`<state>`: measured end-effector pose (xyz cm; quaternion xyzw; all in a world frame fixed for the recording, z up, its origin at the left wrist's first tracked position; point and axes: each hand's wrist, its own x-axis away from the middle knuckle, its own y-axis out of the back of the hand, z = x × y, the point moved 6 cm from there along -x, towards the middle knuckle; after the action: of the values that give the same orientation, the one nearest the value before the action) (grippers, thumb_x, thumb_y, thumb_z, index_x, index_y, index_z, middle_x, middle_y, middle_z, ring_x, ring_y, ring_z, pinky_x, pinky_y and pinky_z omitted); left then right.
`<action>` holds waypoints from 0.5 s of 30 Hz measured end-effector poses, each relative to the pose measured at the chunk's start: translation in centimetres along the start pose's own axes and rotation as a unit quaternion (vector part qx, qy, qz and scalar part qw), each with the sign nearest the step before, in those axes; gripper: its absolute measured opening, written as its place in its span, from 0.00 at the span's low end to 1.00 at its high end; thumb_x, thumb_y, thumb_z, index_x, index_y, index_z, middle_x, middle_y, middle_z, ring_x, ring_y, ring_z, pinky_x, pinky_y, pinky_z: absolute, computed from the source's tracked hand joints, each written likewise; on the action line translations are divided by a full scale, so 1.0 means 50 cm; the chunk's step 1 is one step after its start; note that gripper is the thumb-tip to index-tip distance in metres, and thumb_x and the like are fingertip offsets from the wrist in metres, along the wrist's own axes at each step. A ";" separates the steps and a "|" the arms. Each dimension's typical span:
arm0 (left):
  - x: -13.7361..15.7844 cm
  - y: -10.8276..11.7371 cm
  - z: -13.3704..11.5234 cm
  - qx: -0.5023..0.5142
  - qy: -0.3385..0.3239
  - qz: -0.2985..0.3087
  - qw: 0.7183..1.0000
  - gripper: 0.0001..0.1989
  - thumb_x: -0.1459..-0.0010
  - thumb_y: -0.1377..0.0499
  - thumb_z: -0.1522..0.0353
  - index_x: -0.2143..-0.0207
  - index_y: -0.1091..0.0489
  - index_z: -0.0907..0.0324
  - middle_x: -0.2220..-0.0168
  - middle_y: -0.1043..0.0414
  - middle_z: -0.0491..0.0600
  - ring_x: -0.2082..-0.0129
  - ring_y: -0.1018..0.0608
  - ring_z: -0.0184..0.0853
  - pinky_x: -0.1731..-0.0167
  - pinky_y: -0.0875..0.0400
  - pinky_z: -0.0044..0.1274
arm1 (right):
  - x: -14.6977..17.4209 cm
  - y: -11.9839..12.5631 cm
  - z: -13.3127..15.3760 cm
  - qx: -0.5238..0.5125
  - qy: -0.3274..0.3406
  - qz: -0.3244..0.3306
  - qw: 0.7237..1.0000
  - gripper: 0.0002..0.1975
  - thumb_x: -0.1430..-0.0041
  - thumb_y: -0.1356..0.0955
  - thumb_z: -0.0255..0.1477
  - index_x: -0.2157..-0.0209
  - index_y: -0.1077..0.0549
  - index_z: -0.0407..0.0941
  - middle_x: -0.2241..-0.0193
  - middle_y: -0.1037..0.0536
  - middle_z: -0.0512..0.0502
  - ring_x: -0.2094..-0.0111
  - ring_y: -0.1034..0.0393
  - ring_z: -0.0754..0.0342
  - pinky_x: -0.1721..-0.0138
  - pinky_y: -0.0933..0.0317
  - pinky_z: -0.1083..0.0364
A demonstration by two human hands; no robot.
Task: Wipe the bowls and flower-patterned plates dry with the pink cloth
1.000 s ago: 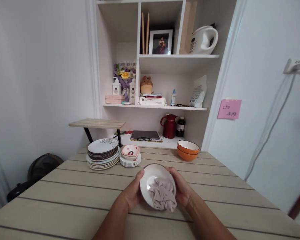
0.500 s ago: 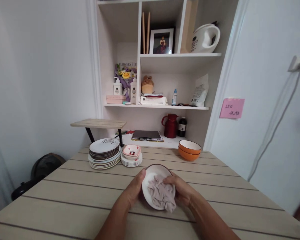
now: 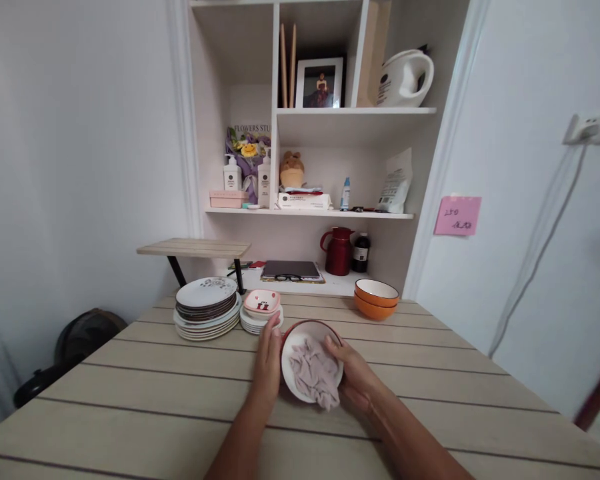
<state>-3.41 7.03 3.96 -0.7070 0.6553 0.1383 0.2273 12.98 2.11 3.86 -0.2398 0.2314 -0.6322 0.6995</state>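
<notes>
A white bowl (image 3: 291, 347) with a dark red rim tilts toward me above the middle of the table. Inside it lies a crumpled greyish-pink cloth (image 3: 314, 373), one end spilling over the near rim. My right hand (image 3: 356, 375) grips the bowl's right side, thumb over the rim and fingers behind. Along the left outer wall, my left hand (image 3: 267, 357) is held flat with fingers stretched out; whether it presses on the bowl I cannot tell. Beyond my left fingertips stands a stack of small white plates (image 3: 254, 325) topped by a pink-rimmed square dish (image 3: 263, 302).
A tall stack of plates (image 3: 207, 310) stands at the back left, near a small raised wooden shelf (image 3: 195, 248). Two nested orange bowls (image 3: 376, 308) sit at the back right. Behind the table are a red jug (image 3: 339, 252), a dark bottle (image 3: 361, 253) and a laptop (image 3: 290, 269).
My left hand has loosened from the rim and straightened its fingers along the bowl's side. The bowl has turned slightly, showing more red outside. My right thumb has shifted from the cloth toward the rim.
</notes>
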 end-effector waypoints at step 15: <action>0.141 -0.131 -0.149 -0.402 -0.459 0.163 0.775 0.33 0.42 0.36 0.68 0.37 0.43 0.63 0.38 0.38 0.63 0.36 0.36 0.50 0.42 0.32 0.40 | -0.009 0.036 0.029 -0.037 0.091 -0.115 0.988 0.24 0.43 0.28 0.39 0.46 0.31 0.48 0.62 0.16 0.46 0.59 0.21 0.46 0.57 0.28 0.50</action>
<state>3.04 -2.55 7.81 -0.4690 0.4637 0.7323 0.1698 15.24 2.75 3.86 -0.2320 0.2879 -0.7189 0.5886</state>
